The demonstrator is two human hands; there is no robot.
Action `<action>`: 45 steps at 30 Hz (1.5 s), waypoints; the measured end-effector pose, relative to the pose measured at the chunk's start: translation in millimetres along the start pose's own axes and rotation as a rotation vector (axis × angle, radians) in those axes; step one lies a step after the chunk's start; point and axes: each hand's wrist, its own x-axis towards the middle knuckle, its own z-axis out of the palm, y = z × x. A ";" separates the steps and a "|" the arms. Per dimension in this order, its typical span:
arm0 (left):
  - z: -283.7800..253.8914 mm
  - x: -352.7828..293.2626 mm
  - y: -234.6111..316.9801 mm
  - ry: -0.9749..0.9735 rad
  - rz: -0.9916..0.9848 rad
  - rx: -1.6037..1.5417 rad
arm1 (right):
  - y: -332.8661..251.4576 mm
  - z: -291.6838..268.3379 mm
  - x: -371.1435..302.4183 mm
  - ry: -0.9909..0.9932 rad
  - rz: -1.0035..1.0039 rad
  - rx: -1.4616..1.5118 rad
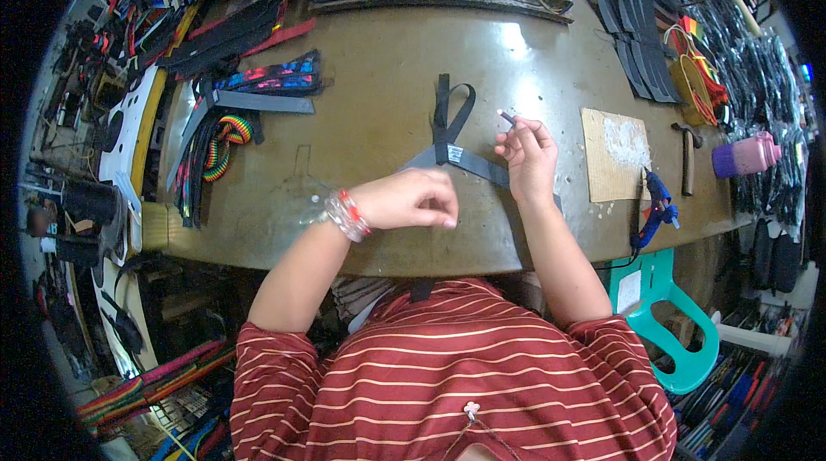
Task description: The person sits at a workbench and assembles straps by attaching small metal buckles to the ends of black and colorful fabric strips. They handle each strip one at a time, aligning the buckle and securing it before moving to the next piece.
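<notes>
On the table [379,246] in front of me lies a strap piece [442,129]: black webbing with a loop at its far end, a small white label at the join, and grey arms spreading to both sides. My left hand [413,198] is over the near left side of it, fingers curled under. What those fingers hold, if anything, is hidden. Raised beside the strap's right arm, my right hand [529,155] pinches a small dark stick with a pale tip [507,118] between thumb and fingers.
Right of my hands are a glue-smeared cardboard sheet [594,160], a blue glue gun [658,203], a hammer [687,160] and a pink-purple bottle [747,155]. Patterned straps [228,147] lie at the left, black strips [632,39] far right. A green stool [688,340] stands at the near right.
</notes>
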 end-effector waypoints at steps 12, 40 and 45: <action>19.8 16.3 -26.5 0.891 0.071 0.496 | 17.2 2.9 -22.6 -0.327 -0.581 -1.055; -110.4 -223.6 -110.8 1.389 -0.752 1.040 | -131.8 30.0 186.3 -0.522 -0.414 -1.849; -32.8 -102.4 -55.3 1.266 -0.374 0.668 | -68.6 135.5 85.5 -0.840 -0.652 -1.278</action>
